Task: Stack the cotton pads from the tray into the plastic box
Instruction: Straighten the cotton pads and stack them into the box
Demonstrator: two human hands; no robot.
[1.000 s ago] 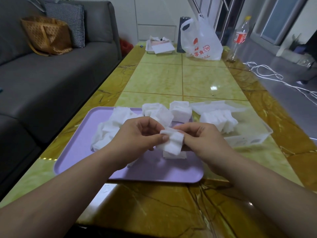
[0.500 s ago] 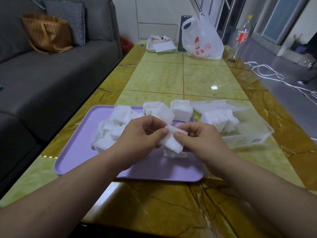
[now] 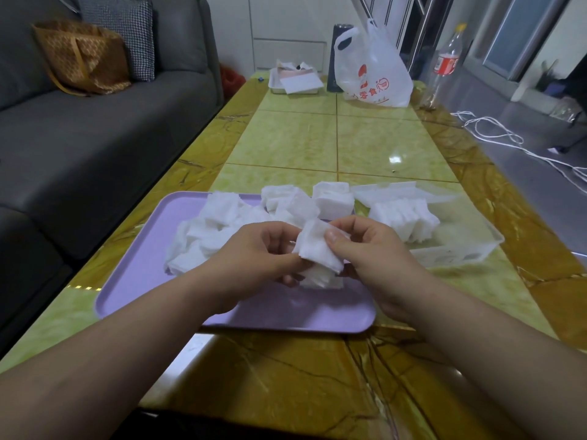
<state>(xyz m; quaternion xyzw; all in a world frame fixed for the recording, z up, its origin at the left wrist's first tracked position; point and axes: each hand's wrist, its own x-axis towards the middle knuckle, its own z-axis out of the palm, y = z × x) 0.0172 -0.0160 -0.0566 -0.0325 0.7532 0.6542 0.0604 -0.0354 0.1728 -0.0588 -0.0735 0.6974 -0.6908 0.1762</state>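
Observation:
A lilac tray (image 3: 133,281) lies on the table in front of me with several loose white cotton pads (image 3: 219,223) heaped across its far half. Over the tray's middle, my left hand (image 3: 254,258) and my right hand (image 3: 371,252) both pinch a small bunch of cotton pads (image 3: 316,249), my right thumb lying on top of it. More pads (image 3: 320,281) lie on the tray just beneath. To the right stands the clear plastic box (image 3: 476,249), with a slanting stack of pads (image 3: 403,217) inside.
The yellow-green tiled table (image 3: 317,144) runs away from me. At its far end stand a white plastic bag (image 3: 374,74), a dark cylinder (image 3: 338,33), a bottle (image 3: 444,61) and a small white tray (image 3: 295,81). A grey sofa (image 3: 79,138) lines the left; white cables (image 3: 508,141) lie on the floor at right.
The bunch of pads has been turned and lifted a little between my fingers; my right thumb now lies on top of it. Both hands stay over the tray.

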